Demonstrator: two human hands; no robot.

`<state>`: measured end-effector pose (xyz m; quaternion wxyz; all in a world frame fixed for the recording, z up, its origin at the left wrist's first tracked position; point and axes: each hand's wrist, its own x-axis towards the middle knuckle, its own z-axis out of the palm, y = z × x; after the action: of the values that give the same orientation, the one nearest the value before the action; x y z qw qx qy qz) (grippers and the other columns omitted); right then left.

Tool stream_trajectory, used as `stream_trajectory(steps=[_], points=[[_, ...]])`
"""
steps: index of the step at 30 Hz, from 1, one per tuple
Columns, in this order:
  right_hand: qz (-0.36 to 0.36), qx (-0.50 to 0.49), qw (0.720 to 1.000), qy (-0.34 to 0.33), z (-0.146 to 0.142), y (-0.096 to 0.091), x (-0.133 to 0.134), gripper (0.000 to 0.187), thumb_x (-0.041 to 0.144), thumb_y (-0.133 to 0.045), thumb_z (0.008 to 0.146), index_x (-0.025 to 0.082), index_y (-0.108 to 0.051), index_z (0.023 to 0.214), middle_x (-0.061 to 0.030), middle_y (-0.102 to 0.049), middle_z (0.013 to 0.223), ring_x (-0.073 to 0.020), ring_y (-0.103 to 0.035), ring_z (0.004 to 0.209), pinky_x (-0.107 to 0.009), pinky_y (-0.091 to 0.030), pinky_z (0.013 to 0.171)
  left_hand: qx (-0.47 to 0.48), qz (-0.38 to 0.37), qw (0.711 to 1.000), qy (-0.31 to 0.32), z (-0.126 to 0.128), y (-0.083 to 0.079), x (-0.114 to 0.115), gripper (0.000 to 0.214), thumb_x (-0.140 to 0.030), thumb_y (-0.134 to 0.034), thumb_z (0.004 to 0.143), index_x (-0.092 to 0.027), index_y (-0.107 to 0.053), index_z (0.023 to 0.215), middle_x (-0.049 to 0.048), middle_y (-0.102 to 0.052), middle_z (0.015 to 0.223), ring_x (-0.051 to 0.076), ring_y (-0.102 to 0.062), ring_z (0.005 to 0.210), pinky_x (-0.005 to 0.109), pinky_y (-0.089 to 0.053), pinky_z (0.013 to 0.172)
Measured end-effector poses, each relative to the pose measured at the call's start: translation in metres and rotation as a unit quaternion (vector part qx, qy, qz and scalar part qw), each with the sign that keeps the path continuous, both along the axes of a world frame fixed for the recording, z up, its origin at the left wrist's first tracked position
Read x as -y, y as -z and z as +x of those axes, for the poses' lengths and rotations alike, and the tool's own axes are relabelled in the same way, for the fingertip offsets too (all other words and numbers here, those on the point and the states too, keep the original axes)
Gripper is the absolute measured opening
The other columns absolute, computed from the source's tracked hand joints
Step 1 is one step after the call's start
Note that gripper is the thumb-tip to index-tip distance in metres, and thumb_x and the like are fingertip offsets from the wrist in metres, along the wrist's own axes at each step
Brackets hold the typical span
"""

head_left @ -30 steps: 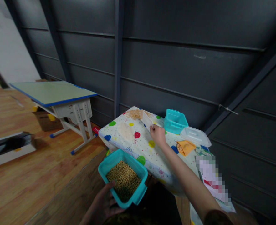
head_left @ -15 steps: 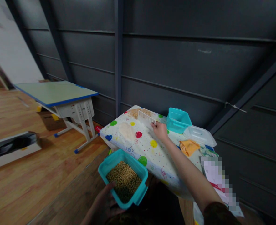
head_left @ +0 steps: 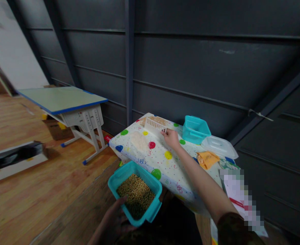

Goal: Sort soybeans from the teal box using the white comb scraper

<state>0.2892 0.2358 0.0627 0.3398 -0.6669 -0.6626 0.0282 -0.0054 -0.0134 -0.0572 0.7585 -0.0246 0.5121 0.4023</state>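
My left hand [head_left: 116,217] grips a teal container [head_left: 135,191] full of yellowish beans, held below the near edge of a table with a dotted cloth [head_left: 162,160]. My right hand [head_left: 170,137] reaches across the table and is closed on the end of a white slotted strainer [head_left: 153,125]. The strainer stands on edge against a pile of brownish grain [head_left: 156,120] at the table's far corner. A patch of pale grain [head_left: 137,140] lies on the cloth to the left of my right hand.
An empty teal container [head_left: 196,129], a clear lid [head_left: 219,147] and an orange cloth [head_left: 206,159] sit at the right of the table. A blue-edged desk [head_left: 63,100] stands left on the wooden floor. Dark wall panels rise behind.
My right hand has swung the strainer from pointing away to lying crosswise against the brown grain pile. The teal container in my left hand has stayed put.
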Motion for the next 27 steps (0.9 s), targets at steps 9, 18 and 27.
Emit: stream_trajectory(steps=[9,18,27], points=[[-0.017,0.035,0.999,-0.01,-0.03,-0.002,0.0,0.028,0.025,-0.068,0.1,0.02,-0.073,0.073,-0.0059,-0.074,0.071,-0.02,-0.061,0.067,-0.03,-0.033,0.066,-0.027,0.025,0.999,0.013,0.003,-0.008,0.002,0.097,-0.041,-0.08,0.094,-0.017,-0.029,0.174,0.0284,-0.079,0.135,0.043,-0.08,0.122,0.058,-0.066,0.1],[-0.055,0.112,0.991,-0.041,-0.07,0.001,0.038,0.026,0.026,-0.063,0.108,0.021,-0.079,0.088,-0.009,-0.083,0.088,-0.0223,-0.071,0.079,-0.029,-0.037,0.069,-0.023,0.029,0.999,0.011,0.003,-0.016,0.003,0.097,-0.033,-0.081,0.092,-0.02,-0.029,0.173,0.0258,-0.078,0.137,0.043,-0.081,0.12,0.059,-0.067,0.098],[-0.003,0.06,0.996,0.064,-0.032,-0.011,0.042,0.03,0.031,-0.061,0.108,0.018,-0.08,0.089,-0.0119,-0.082,0.089,-0.023,-0.068,0.077,-0.03,-0.034,0.069,-0.047,0.02,0.999,0.008,0.007,-0.018,0.003,0.098,-0.032,-0.078,0.094,-0.02,-0.025,0.176,0.0258,-0.079,0.137,0.04,-0.082,0.117,0.054,-0.069,0.096]])
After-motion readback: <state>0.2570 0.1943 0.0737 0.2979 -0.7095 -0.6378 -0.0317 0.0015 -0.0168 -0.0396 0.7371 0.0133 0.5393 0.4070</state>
